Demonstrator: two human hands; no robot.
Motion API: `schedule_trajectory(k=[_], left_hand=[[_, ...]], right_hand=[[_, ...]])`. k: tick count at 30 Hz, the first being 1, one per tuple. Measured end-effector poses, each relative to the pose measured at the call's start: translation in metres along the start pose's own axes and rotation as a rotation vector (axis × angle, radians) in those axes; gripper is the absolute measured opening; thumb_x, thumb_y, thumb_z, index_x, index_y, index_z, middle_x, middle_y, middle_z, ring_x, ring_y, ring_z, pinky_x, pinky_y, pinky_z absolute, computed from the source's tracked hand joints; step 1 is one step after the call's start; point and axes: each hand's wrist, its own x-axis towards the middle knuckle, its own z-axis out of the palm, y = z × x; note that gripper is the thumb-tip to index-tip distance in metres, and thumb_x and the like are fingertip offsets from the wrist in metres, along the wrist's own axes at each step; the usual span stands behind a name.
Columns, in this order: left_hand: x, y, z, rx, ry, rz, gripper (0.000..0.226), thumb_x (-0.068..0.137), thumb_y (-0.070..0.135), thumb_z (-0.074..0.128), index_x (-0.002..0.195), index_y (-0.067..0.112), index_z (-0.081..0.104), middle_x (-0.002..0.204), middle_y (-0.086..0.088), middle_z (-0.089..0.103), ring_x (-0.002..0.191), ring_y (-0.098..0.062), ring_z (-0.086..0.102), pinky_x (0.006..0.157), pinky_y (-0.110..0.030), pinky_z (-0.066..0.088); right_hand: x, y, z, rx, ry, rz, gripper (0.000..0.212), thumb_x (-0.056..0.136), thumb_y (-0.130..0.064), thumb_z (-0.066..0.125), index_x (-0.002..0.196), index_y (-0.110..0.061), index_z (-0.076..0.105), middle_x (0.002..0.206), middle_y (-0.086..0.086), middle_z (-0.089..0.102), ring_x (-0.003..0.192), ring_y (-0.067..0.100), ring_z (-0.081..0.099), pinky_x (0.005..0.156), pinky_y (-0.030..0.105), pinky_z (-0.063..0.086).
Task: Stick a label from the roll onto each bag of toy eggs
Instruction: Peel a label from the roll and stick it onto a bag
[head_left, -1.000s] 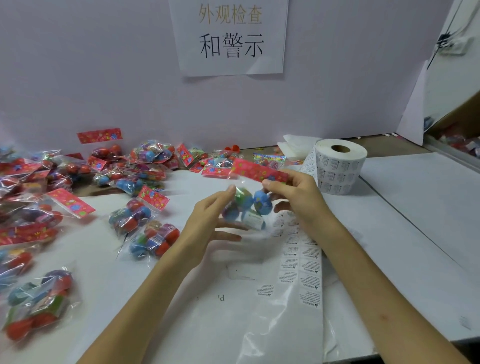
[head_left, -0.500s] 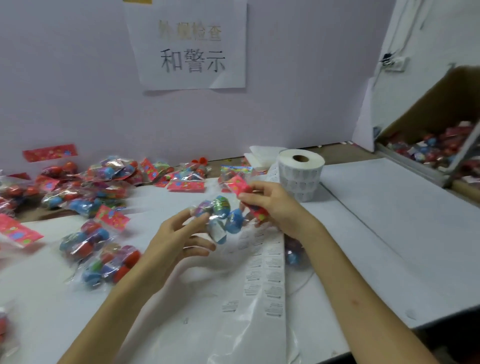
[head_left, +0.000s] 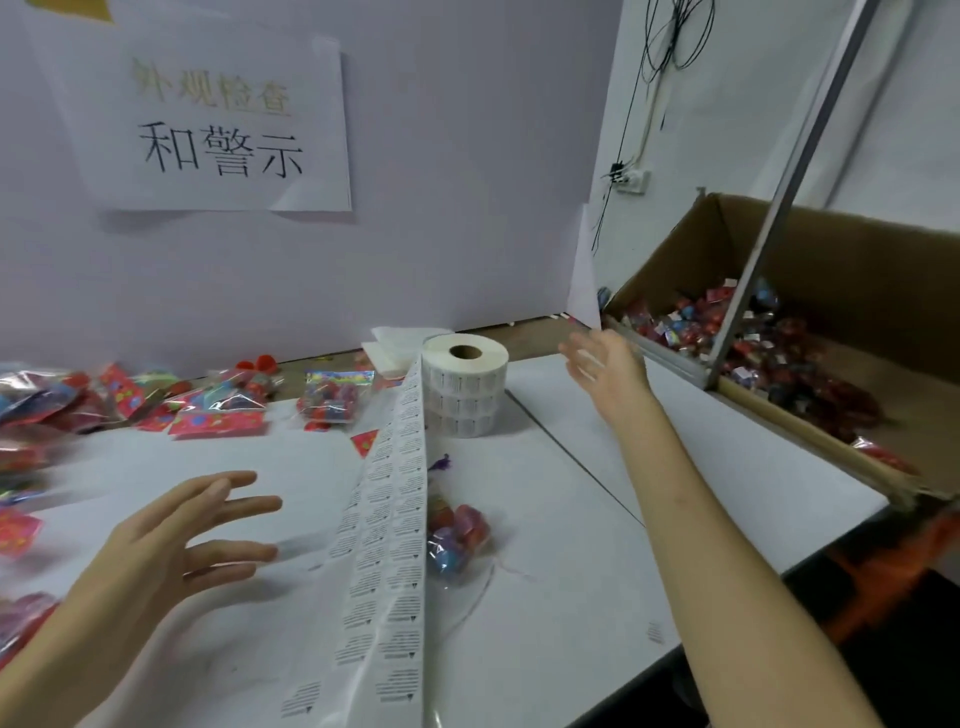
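Currently both hands hang spread and empty, left hand (head_left: 171, 540) and right hand (head_left: 605, 371) flanking the label roll (head_left: 464, 389); the bag (head_left: 457, 530) nearer than the roll, tucked against its strip (head_left: 395, 519), could go unlabelled.

From my end this reads as a packing and inspection station in a small factory or workshop: a paper-covered surface (head_left: 727, 467) closed in by a plain partition (head_left: 467, 208) with a printed Chinese sign (head_left: 218, 130) taped to it. Dozens of identical bags of toy eggs (head_left: 332, 400) heap along the left, a fat label roll (head_left: 464, 389) stands in the middle, and a cardboard carton (head_left: 857, 270) on the right holds many more — bulk work.
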Motion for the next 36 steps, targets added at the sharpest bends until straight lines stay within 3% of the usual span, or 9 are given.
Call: schedule_trajectory(k=[4, 8, 13, 19, 24, 27, 30, 34, 36], left_hand=[[-0.006, 0.000, 0.002, 0.020, 0.001, -0.008, 0.077, 0.053, 0.072, 0.087, 0.112, 0.024, 0.076, 0.115, -0.011, 0.077, 0.089, -0.042, 0.076, 0.066, -0.035, 0.064], [-0.008, -0.002, 0.006, -0.001, 0.020, -0.022, 0.038, 0.090, 0.035, 0.064, 0.115, 0.008, 0.071, 0.111, -0.018, 0.076, 0.082, -0.037, 0.076, 0.068, -0.034, 0.065], [-0.012, 0.005, 0.010, 0.050, 0.082, -0.055, 0.023, 0.104, 0.020, 0.055, 0.113, 0.004, 0.069, 0.104, -0.016, 0.077, 0.080, -0.034, 0.075, 0.069, -0.033, 0.063], [-0.014, 0.009, 0.011, 0.054, 0.126, -0.085, 0.021, 0.104, 0.020, 0.056, 0.109, 0.006, 0.071, 0.100, -0.012, 0.079, 0.078, -0.029, 0.076, 0.067, -0.029, 0.062], [-0.014, 0.010, 0.014, 0.067, 0.136, -0.100, 0.020, 0.105, 0.020, 0.056, 0.107, 0.008, 0.071, 0.099, -0.009, 0.079, 0.079, -0.029, 0.076, 0.071, -0.032, 0.061], [-0.013, 0.008, 0.013, 0.057, 0.134, -0.098, 0.020, 0.105, 0.020, 0.055, 0.107, 0.008, 0.071, 0.099, -0.009, 0.079, 0.079, -0.028, 0.076, 0.074, -0.033, 0.061], [-0.012, 0.007, 0.012, 0.052, 0.130, -0.101, 0.021, 0.106, 0.020, 0.054, 0.107, 0.009, 0.072, 0.099, -0.008, 0.079, 0.081, -0.029, 0.077, 0.074, -0.032, 0.062], [-0.011, 0.007, 0.012, 0.029, 0.130, -0.108, 0.023, 0.107, 0.021, 0.052, 0.108, 0.009, 0.072, 0.100, -0.009, 0.079, 0.081, -0.029, 0.077, 0.074, -0.033, 0.062], [-0.011, 0.008, 0.012, 0.010, 0.123, -0.109, 0.025, 0.108, 0.021, 0.050, 0.108, 0.008, 0.072, 0.100, -0.009, 0.079, 0.081, -0.029, 0.077, 0.072, -0.031, 0.062]], right_hand=[[-0.031, 0.021, 0.013, -0.192, -0.052, -0.046, 0.025, 0.099, -0.006, 0.050, 0.120, -0.010, 0.063, 0.096, 0.011, 0.075, 0.076, 0.021, 0.073, 0.075, 0.029, 0.057], [-0.067, 0.030, 0.059, -0.358, -0.291, -0.129, 0.017, 0.097, -0.006, 0.055, 0.102, -0.010, 0.071, 0.082, 0.006, 0.073, 0.069, 0.018, 0.070, 0.068, 0.025, 0.054], [-0.098, 0.044, 0.132, -0.551, -0.545, -0.305, 0.015, 0.094, 0.000, 0.060, 0.100, -0.010, 0.070, 0.083, 0.004, 0.072, 0.070, 0.017, 0.070, 0.064, 0.027, 0.058], [-0.098, 0.097, 0.192, -1.140, -0.732, -0.492, 0.032, 0.090, -0.015, 0.070, 0.122, -0.018, 0.066, 0.117, 0.002, 0.067, 0.104, 0.018, 0.065, 0.085, 0.028, 0.054], [-0.084, 0.139, 0.203, -1.573, -0.652, -0.593, 0.028, 0.090, -0.028, 0.066, 0.115, -0.015, 0.065, 0.120, 0.009, 0.061, 0.110, 0.032, 0.061, 0.089, 0.038, 0.049], [-0.079, 0.154, 0.202, -1.625, -0.587, -0.566, 0.029, 0.090, -0.023, 0.066, 0.118, -0.015, 0.063, 0.123, 0.009, 0.059, 0.114, 0.034, 0.060, 0.086, 0.039, 0.048], [-0.076, 0.157, 0.207, -1.702, -0.513, -0.665, 0.024, 0.092, -0.016, 0.062, 0.115, -0.012, 0.063, 0.120, 0.010, 0.061, 0.111, 0.032, 0.062, 0.087, 0.039, 0.048], [-0.076, 0.146, 0.217, -1.780, -0.535, -0.642, 0.025, 0.095, -0.035, 0.065, 0.114, -0.019, 0.070, 0.114, 0.003, 0.069, 0.113, 0.027, 0.060, 0.101, 0.040, 0.040], [-0.080, 0.135, 0.218, -1.723, -0.568, -0.625, 0.029, 0.094, -0.043, 0.065, 0.107, -0.018, 0.074, 0.105, 0.004, 0.071, 0.105, 0.026, 0.061, 0.096, 0.039, 0.044]])
